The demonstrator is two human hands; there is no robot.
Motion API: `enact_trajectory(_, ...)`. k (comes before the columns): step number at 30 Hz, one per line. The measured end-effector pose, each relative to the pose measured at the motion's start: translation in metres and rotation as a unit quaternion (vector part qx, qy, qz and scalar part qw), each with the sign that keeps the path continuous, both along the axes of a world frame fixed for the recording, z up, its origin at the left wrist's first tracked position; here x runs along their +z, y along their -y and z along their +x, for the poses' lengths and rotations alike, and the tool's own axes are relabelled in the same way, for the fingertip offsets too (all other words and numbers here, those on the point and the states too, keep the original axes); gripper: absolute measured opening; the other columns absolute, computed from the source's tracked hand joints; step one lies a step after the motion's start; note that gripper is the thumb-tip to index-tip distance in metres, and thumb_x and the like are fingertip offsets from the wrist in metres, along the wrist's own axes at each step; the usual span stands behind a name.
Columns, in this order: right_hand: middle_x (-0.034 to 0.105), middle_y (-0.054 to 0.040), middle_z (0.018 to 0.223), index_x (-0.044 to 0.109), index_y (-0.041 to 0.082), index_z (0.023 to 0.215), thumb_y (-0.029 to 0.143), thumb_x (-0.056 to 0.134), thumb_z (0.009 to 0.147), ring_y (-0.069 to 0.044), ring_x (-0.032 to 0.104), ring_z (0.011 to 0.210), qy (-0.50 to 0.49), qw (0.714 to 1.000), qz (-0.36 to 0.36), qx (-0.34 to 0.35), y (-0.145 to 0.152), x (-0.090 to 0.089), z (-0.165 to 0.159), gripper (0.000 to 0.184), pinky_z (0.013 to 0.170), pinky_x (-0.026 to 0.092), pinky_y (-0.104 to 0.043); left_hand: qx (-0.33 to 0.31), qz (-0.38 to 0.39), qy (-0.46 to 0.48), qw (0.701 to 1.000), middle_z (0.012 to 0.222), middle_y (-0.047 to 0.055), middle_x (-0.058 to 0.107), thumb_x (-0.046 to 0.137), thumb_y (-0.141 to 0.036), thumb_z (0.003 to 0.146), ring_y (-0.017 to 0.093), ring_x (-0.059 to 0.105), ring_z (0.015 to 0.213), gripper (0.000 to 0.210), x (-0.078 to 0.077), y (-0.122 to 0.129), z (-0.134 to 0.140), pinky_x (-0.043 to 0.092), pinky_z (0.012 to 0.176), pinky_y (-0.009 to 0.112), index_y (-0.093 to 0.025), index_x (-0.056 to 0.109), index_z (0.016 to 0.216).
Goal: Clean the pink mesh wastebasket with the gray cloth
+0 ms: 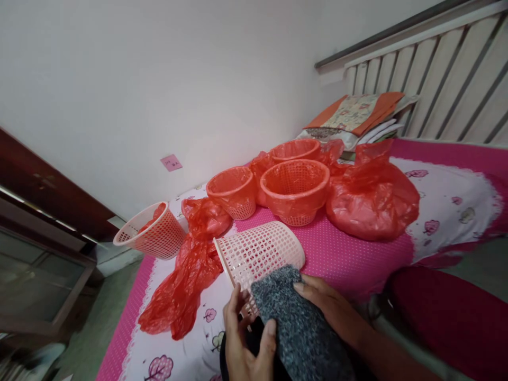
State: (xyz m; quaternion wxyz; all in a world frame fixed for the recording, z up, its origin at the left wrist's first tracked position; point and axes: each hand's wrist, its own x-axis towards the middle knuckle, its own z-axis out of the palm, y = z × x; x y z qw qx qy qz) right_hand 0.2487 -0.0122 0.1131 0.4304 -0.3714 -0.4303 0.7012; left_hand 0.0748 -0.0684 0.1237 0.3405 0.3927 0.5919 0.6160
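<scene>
A dark grey speckled fuzzy cloth (pixel 296 323) lies toward me, its far end against a pale pink perforated plastic basket (pixel 264 248) lying on its side. My right hand (pixel 323 299) grips the cloth along its right edge, fingertips over its top. My left hand (pixel 248 341) is cupped at the cloth's left side, thumb and fingers apart. Its thumb tip meets the cloth edge, and its fingertips are by the basket's rim; whether they touch the rim I cannot tell. The cloth's near end runs out of view at the bottom.
Behind stand red-bag-lined baskets (pixel 296 180), with a filled red bag (pixel 375 198) at right. A crumpled red bag (pixel 184 288) and a tilted pink basket (pixel 162 235) lie left. Folded textiles (pixel 357 116) are stacked by the radiator (pixel 448 74). A dark red stool (pixel 448 323) stands right.
</scene>
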Motion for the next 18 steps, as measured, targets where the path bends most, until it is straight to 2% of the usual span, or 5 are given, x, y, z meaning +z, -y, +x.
enact_trajectory(3, 0.079, -0.0093, 0.106, 0.077, 0.021, 0.112, 0.067, 0.070, 0.086, -0.034, 0.072, 0.105, -0.035, 0.999, 0.014, 0.036, -0.003, 0.000, -0.006, 0.054, 0.098, 0.056, -0.049, -0.097, -0.078, 0.204, 0.971, 0.123, 0.018, 0.081, 0.092, -0.056, 0.067, 0.039, 0.073, 0.119, 0.070, -0.003, -0.005, -0.002, 0.053, 0.107, 0.049, -0.019, 0.075, 0.124)
enact_trajectory(5, 0.077, -0.0102, 0.114, 0.074, 0.022, 0.120, 0.062, 0.070, 0.088, -0.033, 0.070, 0.112, -0.005, 0.998, 0.067, -0.001, -0.007, -0.002, -0.009, 0.051, 0.102, 0.054, -0.048, -0.110, -0.107, 0.268, 0.951, 0.113, 0.018, 0.084, 0.094, -0.054, 0.066, 0.039, 0.075, 0.115, 0.066, -0.007, -0.006, -0.002, 0.053, 0.108, 0.051, -0.017, 0.078, 0.118)
enact_trajectory(9, 0.073, -0.0096, 0.124, 0.069, 0.026, 0.130, 0.045, 0.073, 0.088, -0.030, 0.066, 0.117, 0.104, 0.971, 0.183, -0.114, -0.009, -0.002, -0.008, 0.047, 0.106, 0.052, -0.045, -0.046, -0.106, 0.244, 0.963, 0.112, 0.016, 0.084, 0.094, -0.055, 0.066, 0.037, 0.076, 0.114, 0.072, -0.007, -0.004, -0.006, 0.055, 0.107, 0.048, -0.018, 0.076, 0.125)
enact_trajectory(15, 0.070, -0.0026, 0.089, 0.070, 0.024, 0.085, 0.039, 0.075, 0.085, -0.024, 0.062, 0.087, 0.128, 0.961, 0.243, -0.030, 0.001, 0.008, -0.010, 0.016, 0.082, 0.054, -0.036, 0.005, -0.115, 0.158, 0.981, 0.108, 0.012, 0.085, 0.084, -0.063, 0.076, 0.035, 0.079, 0.106, 0.067, -0.014, 0.004, -0.015, 0.062, 0.091, 0.040, -0.020, 0.074, 0.127)
enact_trajectory(18, 0.073, -0.0044, 0.096, 0.071, 0.024, 0.092, 0.040, 0.075, 0.085, -0.026, 0.066, 0.094, 0.099, 0.973, 0.203, -0.049, 0.003, -0.001, -0.020, 0.018, 0.089, 0.054, -0.038, -0.013, -0.107, 0.173, 0.979, 0.105, 0.013, 0.086, 0.074, -0.065, 0.086, 0.035, 0.080, 0.106, 0.059, -0.022, 0.006, -0.017, 0.063, 0.092, 0.042, -0.022, 0.075, 0.126)
